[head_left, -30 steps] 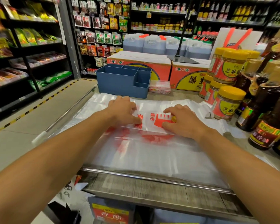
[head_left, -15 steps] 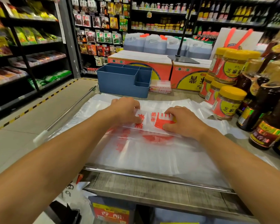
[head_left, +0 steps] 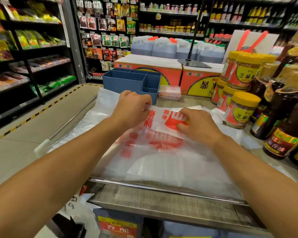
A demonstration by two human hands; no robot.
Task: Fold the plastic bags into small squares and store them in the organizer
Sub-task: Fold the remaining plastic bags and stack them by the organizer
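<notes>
A folded strip of plastic bag [head_left: 163,119] with red print lies on the counter [head_left: 144,201], long axis left to right, atop other flat translucent bags. The left hand [head_left: 132,107] and right hand [head_left: 198,127], fingers curled, pinch its two ends. One blue organizer [head_left: 132,83] stands just behind, a packet of folded bags [head_left: 169,92] beside it; three yellow-lidded sesame paste jars [head_left: 241,109] stand right.

The left hand [head_left: 133,107] is covering the blue organizer's [head_left: 127,82] near front wall and the fold's far left corner of the plastic bag [head_left: 162,117]. The right hand [head_left: 196,124] is hiding part of the red print. Its fingertips are lying out of sight. The oil bottles [head_left: 282,117] are running off the right edge, blurred.
</notes>
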